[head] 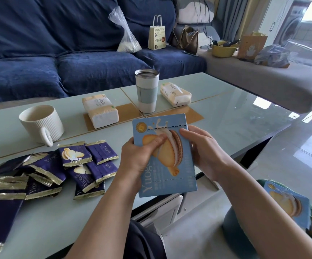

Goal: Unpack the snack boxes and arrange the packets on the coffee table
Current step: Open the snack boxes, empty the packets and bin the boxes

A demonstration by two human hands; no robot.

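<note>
A snack box (167, 165) is held above the near edge of the counter (235, 109), the left hand (142, 156) on its left side and the right hand (201, 148) on its right. Packets (58, 169) lie on the counter to its left. Behind them stands a mug (41, 124); farther back are two tissue packs (100, 110) with a tumbler (147, 90) between them.

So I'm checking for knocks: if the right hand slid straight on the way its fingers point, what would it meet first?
Probably the left hand: the right hand points leftward across the blue snack box.
</note>
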